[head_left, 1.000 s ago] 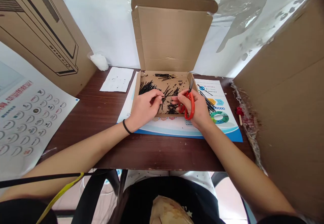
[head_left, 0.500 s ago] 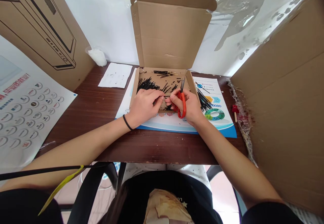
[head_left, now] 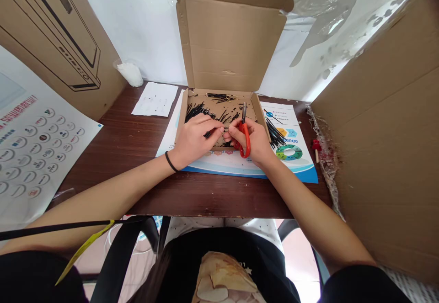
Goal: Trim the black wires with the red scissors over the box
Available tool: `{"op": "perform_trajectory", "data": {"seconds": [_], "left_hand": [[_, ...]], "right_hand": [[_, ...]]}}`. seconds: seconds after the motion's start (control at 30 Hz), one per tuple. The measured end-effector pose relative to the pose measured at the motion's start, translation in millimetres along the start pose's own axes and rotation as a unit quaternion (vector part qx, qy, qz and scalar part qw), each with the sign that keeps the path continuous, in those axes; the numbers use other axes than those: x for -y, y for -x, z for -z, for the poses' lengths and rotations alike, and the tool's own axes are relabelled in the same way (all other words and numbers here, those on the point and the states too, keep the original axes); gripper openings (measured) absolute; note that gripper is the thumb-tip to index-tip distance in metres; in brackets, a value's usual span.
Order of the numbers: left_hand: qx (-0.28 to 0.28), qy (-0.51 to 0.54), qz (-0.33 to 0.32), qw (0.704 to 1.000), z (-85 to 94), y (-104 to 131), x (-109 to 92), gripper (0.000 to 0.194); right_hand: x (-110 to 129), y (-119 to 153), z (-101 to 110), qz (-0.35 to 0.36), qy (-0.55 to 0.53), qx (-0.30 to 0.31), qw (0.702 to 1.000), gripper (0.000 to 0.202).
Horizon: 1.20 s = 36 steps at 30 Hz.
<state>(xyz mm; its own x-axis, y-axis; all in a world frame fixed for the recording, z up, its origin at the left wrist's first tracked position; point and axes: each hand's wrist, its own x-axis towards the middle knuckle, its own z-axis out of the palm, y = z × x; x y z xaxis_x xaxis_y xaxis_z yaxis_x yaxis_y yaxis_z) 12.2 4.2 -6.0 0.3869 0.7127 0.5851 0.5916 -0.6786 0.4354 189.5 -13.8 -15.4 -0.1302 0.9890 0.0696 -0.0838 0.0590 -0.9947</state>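
Observation:
My right hand (head_left: 256, 142) is closed on a pair of scissors (head_left: 245, 139) with red handles, their blades pointing up and away from me. Its thumb and fingertips are also pinched together, close to those of the other hand. My left hand (head_left: 196, 139) is closed too, thumb against forefinger, with ends of thin black wires (head_left: 207, 134) showing under its fingers. Both hands meet over the near side of an open cardboard box (head_left: 254, 106). Inside the box lie a pile of black wires (head_left: 197, 110), a small bundle with brass-coloured tips (head_left: 221, 97) and short black scraps (head_left: 235, 114).
More black wires (head_left: 275, 134) lie right of the box on a printed sheet (head_left: 302, 168). A white paper (head_left: 156, 99) with black bits is at the left. Large cardboard cartons (head_left: 384, 134) flank the desk (head_left: 219, 198). The box lid (head_left: 229, 42) stands upright.
The view has shifted slightly. My fingertips stay close together over the box, with the left hand turned a little. The scissors remain in my right hand.

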Motion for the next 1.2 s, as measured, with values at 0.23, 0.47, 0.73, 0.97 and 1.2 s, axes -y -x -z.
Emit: {"op": "perform_trajectory", "data": {"seconds": [0.23, 0.47, 0.73, 0.97, 1.2], "left_hand": [[-0.003, -0.022, 0.030, 0.999, 1.0, -1.9, 0.6, 0.023], [-0.002, -0.005, 0.052, 0.999, 1.1, -2.6, 3.9, 0.024], [-0.006, -0.022, 0.030, 0.999, 2.3, -3.5, 8.9, 0.027], [-0.018, -0.035, 0.013, 0.999, 1.9, -3.8, 8.3, 0.027], [-0.015, -0.042, 0.020, 0.999, 2.3, -4.2, 6.7, 0.028]], "right_hand": [[1.1, -2.1, 4.9, 0.004, 0.038, -0.030, 0.999, 0.040], [10.2, -6.6, 33.2, 0.120, 0.415, -0.124, 0.894, 0.036], [6.3, -3.6, 30.5, 0.218, 0.563, -0.052, 0.796, 0.033], [1.7, -1.9, 33.1, 0.237, 0.660, -0.054, 0.711, 0.026], [2.5, -1.7, 31.8, 0.236, 0.699, -0.060, 0.673, 0.023]]}}
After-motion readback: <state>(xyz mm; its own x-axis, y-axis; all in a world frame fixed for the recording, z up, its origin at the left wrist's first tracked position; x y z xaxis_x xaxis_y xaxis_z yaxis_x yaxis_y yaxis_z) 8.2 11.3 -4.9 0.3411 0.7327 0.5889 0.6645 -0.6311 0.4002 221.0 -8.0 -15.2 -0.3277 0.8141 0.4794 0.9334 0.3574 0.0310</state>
